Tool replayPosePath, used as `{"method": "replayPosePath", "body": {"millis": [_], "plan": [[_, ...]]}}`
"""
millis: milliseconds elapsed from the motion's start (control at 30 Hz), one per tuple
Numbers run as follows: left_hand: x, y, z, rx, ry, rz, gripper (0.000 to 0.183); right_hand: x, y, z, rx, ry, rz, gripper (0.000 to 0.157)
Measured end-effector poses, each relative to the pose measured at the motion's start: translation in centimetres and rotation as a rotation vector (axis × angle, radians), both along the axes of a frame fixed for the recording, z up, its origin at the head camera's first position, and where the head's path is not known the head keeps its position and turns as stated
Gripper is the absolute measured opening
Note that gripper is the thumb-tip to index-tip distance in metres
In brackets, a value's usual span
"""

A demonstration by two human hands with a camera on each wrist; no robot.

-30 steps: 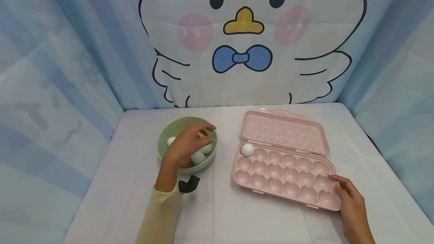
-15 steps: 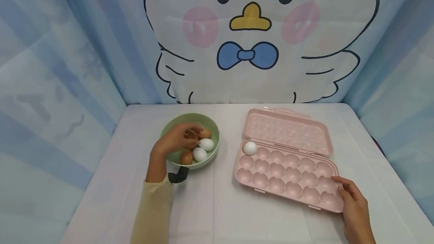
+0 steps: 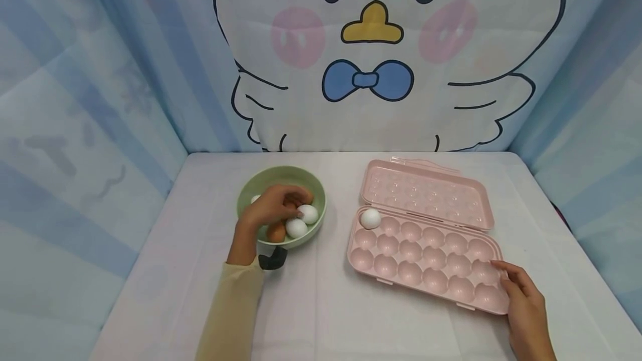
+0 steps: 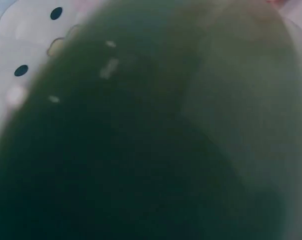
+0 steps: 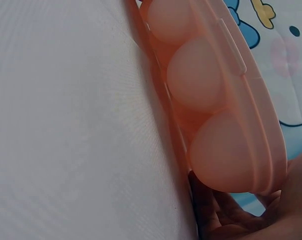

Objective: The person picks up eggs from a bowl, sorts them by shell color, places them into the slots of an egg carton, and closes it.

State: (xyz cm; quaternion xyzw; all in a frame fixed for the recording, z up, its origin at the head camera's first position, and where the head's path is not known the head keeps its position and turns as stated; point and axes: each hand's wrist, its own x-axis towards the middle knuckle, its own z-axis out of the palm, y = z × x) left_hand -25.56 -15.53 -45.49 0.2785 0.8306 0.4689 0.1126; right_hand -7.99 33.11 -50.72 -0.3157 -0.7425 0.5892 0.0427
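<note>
1. Left hand (image 3: 271, 205): inside the bowl (image 3: 273, 175), fingers bent over eggs (image 3: 296, 228); cannot tell whether it grips one.
2. Right hand (image 3: 524, 301): grips the tray's (image 3: 434, 258) end farthest from the bowl.
3. Tray: right of the bowl, holding one egg.

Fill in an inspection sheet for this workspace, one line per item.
Surface: white table, faintly creased.
Job's things: green bowl holding white eggs and brown eggs; pink egg carton, lid open, single white egg in its far-left cup.
Clutter: nothing seen.
Grippers: left hand over the eggs in the bowl, grip unclear; right hand grips the carton's right end.
Cables: nothing seen.
Surroundings: cartoon-bird backdrop ahead; blue-and-white curtains either side.
</note>
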Motion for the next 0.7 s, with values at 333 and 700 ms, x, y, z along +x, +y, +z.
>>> {"method": "replayPosePath", "body": {"millis": [333, 700], "plan": [[-0.03, 0.68, -0.33, -0.139, 0.044, 0.006, 0.035, 0.22, 0.07, 0.05, -0.023, 0.024, 0.006, 0.042], [0.29, 0.4, -0.13, -0.161, 0.067, 0.048, 0.037, 0.24, -0.05, 0.16, -0.009, 0.012, 0.019, 0.042]]}}
